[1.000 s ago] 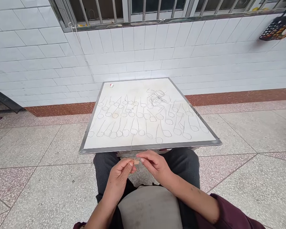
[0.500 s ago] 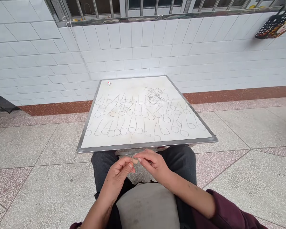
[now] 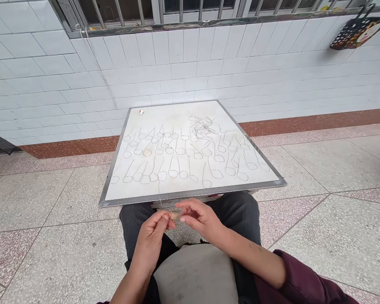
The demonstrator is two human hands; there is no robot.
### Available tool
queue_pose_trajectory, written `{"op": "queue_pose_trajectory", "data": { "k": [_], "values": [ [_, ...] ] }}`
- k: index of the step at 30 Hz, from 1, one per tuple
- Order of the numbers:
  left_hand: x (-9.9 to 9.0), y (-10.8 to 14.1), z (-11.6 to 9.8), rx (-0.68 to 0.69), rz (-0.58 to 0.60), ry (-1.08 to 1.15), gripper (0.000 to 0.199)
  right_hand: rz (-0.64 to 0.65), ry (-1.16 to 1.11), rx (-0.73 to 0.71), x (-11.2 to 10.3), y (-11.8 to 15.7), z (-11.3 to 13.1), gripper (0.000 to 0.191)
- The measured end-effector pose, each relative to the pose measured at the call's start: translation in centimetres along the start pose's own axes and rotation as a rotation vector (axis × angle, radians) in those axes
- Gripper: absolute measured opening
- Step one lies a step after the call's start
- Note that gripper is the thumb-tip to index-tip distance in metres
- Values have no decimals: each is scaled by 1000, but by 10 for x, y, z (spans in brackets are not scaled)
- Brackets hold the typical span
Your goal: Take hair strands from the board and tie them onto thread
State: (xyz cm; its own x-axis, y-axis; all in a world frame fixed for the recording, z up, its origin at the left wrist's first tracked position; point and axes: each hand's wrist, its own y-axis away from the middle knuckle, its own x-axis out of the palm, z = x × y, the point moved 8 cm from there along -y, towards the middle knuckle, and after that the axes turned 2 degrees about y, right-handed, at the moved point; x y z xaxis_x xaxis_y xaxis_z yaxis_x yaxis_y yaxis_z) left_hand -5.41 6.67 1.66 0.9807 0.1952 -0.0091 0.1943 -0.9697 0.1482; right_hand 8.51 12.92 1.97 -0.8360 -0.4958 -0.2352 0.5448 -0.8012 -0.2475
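Observation:
My left hand [image 3: 155, 226] is closed in a pinch above my lap. A small tan piece [image 3: 174, 215] juts from its fingertips toward the right; its kind is unclear. From the same pinch a thin wire [image 3: 159, 195] rises past the table's front edge. My right hand [image 3: 198, 217] is just to the right, thumb and forefinger apart around a gap with nothing visible in it. On the white table [image 3: 152, 116] before me lie several looped wires [image 3: 216, 174] in rows, each a round loop with a straight tail.
A tangle of straight wires [image 3: 202, 126] lies toward the table's back right. A small red-and-white object [image 3: 141, 112] sits at the back left corner. The table's metal edge [image 3: 190, 195] is just beyond my knees. A patterned bag [image 3: 357, 33] hangs on the tiled wall at right.
My right thumb and forefinger have come away from the tan piece and opened. My left hand has shifted slightly left with the piece, and the wire's upper end has swung left.

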Motion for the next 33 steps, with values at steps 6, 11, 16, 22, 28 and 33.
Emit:
{"op": "queue_pose_trajectory", "data": {
  "k": [6,11,16,22,28,33],
  "values": [
    [-3,-2,4,33,-41,28,33,-22,59,12,2,2,0,19],
    [2,2,-3,41,-27,-95,32,-138,78,-33,-5,3,2,18],
    [5,3,-6,47,-5,-144,32,-136,95,-23,-4,3,-2,18],
    [3,4,-5,60,-19,-161,33,-102,115,-36,-1,4,-1,20],
    [6,5,-5,61,7,-176,34,-64,153,-69,0,1,2,19],
    [15,6,-7,65,103,-209,38,-50,130,-109,2,-1,9,16]
  ]
}}
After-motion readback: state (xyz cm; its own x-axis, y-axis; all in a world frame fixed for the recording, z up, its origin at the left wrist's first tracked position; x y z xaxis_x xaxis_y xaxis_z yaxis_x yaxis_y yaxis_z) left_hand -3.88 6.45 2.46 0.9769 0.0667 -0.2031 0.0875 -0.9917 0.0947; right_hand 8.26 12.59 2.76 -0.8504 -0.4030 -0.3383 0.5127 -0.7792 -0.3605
